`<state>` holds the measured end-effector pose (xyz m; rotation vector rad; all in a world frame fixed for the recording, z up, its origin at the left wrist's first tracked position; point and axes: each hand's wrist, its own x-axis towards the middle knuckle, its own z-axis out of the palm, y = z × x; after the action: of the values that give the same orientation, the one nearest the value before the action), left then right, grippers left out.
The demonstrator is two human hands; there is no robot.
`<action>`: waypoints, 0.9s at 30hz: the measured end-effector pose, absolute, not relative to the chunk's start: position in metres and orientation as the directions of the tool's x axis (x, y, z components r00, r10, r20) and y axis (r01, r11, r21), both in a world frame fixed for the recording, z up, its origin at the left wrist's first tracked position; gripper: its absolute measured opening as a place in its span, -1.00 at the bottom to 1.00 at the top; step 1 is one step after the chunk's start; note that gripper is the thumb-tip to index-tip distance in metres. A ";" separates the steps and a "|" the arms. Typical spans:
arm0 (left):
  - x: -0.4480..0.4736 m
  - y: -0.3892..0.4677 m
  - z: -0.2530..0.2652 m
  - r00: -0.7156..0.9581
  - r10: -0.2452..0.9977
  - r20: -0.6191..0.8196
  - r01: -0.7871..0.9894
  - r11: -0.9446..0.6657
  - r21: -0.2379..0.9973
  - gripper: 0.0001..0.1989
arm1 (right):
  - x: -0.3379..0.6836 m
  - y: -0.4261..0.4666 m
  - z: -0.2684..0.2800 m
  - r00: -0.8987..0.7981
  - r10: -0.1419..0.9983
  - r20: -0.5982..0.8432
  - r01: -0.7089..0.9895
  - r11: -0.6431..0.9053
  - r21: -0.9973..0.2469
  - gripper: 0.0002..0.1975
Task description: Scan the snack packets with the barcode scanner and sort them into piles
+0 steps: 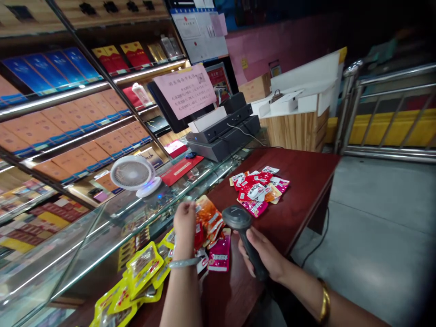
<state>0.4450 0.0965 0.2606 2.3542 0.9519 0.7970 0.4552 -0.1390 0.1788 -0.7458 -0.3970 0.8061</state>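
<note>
Right hand (267,255) is wrapped around a barcode scanner (244,237), its head just right of some orange snack pouches (209,212) on the table (303,175). Left hand (185,222) is curled at the pouches' left side, can't tell if it's pinching one. Yellow pouches (146,265) lie near left, brown food inside. Glass display case (85,240) further left holds stuff I can't make out.

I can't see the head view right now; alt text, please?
The right hand grips a dark handheld scanner above a dark red table, while the left hand is at orange packets, its hold unclear. Yellow packets lie nearer the camera and a mixed pile of packets lies farther off. A glass counter bearing a white fan is on the left.
</note>
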 end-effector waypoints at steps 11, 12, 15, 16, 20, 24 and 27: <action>0.429 0.116 0.247 0.677 0.727 0.112 0.720 -0.686 0.102 -0.63 | 0.459 -0.138 0.176 0.670 0.740 0.050 -0.485 0.488 -0.725 -0.51; 0.429 0.115 0.246 0.686 0.714 0.139 0.712 -0.698 0.070 -0.63 | 0.459 -0.137 0.176 0.668 0.742 0.050 -0.489 0.489 -0.722 -0.51; 0.428 0.107 0.250 0.683 0.654 0.326 0.692 -0.722 0.001 -0.61 | 0.460 -0.137 0.180 0.677 0.735 0.029 -0.511 0.498 -0.701 -0.48; 0.429 0.102 0.253 0.675 0.624 0.394 0.679 -0.734 0.001 -0.60 | 0.460 -0.138 0.182 0.687 0.726 0.017 -0.520 0.507 -0.687 -0.47; 0.450 0.073 0.257 0.719 0.504 0.478 0.510 -0.851 0.129 -0.65 | 0.464 -0.148 0.188 0.743 0.669 -0.010 -0.510 0.557 -0.656 -0.48; 0.496 0.026 0.243 0.846 0.449 0.287 0.320 -0.859 0.399 -0.64 | 0.473 -0.169 0.190 0.796 0.606 -0.018 -0.452 0.573 -0.683 -0.54; 0.533 -0.011 0.231 0.856 0.480 0.189 0.395 -0.845 0.360 -0.45 | 0.479 -0.187 0.190 0.847 0.529 -0.045 -0.407 0.593 -0.694 -0.58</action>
<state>0.5335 -0.0112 0.2311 2.7221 0.6589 0.3927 0.4792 -0.1870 0.1896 -0.7605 -0.1727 0.5472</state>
